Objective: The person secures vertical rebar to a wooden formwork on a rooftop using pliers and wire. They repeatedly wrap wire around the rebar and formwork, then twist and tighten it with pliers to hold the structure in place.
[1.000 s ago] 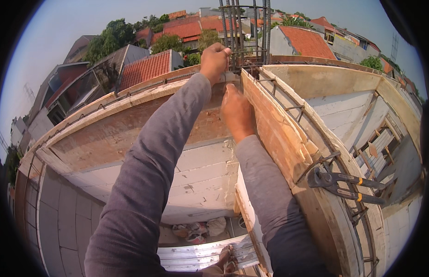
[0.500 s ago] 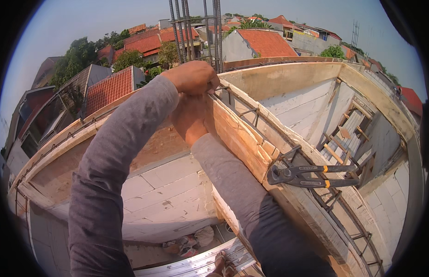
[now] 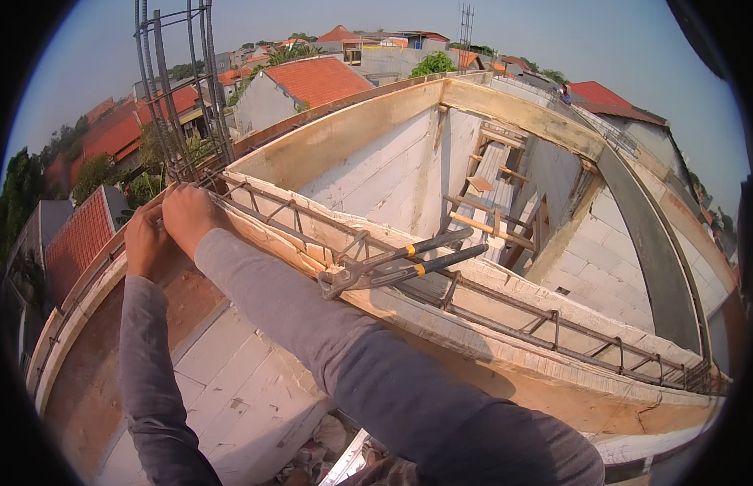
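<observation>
My left hand (image 3: 145,236) is at the corner of the wooden formwork, its fingers curled in against the board. Beside it, my right hand (image 3: 189,212) bends over the board's top edge, close to the foot of the upright rebar column (image 3: 172,105). Both hands look closed, and whatever their fingers pinch is hidden. End-cutting pincers (image 3: 340,283) with black handles and yellow bands lie across the formwork's edge and the rebar cage (image 3: 506,312), touched by neither hand. The cage runs inside the trough between two plywood boards (image 3: 441,312).
White block walls (image 3: 376,182) drop away on both sides of the formwork. Timber props and planks (image 3: 494,227) stand in the room below at right. Rubble bags (image 3: 320,445) lie far down beneath my arms. Red-tiled roofs (image 3: 320,79) spread beyond.
My view has swung to the right, so the column and both hands appear further left. My left hand has come down from above my right hand to beside it. The pincers still lie on the formwork.
</observation>
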Tool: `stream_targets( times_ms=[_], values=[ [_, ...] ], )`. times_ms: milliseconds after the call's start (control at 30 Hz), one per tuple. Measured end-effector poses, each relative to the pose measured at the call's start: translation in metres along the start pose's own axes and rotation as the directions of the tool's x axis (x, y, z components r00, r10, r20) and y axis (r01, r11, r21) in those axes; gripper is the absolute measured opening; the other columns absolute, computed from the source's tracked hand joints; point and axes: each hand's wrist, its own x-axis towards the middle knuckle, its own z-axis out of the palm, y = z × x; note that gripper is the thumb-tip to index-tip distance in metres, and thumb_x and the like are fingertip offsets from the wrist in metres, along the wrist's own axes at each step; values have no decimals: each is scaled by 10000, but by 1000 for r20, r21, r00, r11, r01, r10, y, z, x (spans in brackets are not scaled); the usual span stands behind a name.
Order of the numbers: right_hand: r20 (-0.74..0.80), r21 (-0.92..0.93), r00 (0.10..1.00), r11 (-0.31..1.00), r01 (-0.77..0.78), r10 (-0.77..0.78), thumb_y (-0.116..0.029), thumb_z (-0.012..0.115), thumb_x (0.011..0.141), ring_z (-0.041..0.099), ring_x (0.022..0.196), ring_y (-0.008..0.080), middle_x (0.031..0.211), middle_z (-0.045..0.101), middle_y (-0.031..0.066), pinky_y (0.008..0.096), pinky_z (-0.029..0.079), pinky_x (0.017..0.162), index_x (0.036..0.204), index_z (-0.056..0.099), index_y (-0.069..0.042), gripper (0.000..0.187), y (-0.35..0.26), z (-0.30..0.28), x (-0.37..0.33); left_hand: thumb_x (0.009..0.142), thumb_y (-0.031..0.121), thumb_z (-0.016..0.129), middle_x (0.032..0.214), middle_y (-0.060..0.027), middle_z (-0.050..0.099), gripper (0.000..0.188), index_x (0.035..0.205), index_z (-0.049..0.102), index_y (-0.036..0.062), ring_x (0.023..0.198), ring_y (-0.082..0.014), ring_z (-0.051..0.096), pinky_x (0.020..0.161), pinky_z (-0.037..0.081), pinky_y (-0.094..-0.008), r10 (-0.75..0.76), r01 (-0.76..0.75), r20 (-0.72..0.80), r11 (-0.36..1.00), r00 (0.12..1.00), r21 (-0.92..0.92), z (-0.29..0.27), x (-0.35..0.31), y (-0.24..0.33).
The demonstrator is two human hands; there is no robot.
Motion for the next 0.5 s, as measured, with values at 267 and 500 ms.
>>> stream_targets(
  times_ms=[267,500],
  values=[
    [338,247,933,968,39,-123,-166,683,902,753,1027,373,1055,778,207,466,606,879,999,811,-41,203,-5,-34,-9,856,249,734,1225,-6,736,295,1132,810,182,1165,-304,664,983,553,-454,51,-49,-18,994,999,103,-12,-19,-14],
    [127,74,992,997,-9,-1,-135,601,969,775,937,368,972,780,194,464,625,800,1024,747,-31,188,11,-24,-3,862,254,746,1303,-14,696,380,1225,781,149,1241,-286,624,1032,532,-450,62,-70,118,995,991,65,-15,-15,-9]
  ],
)
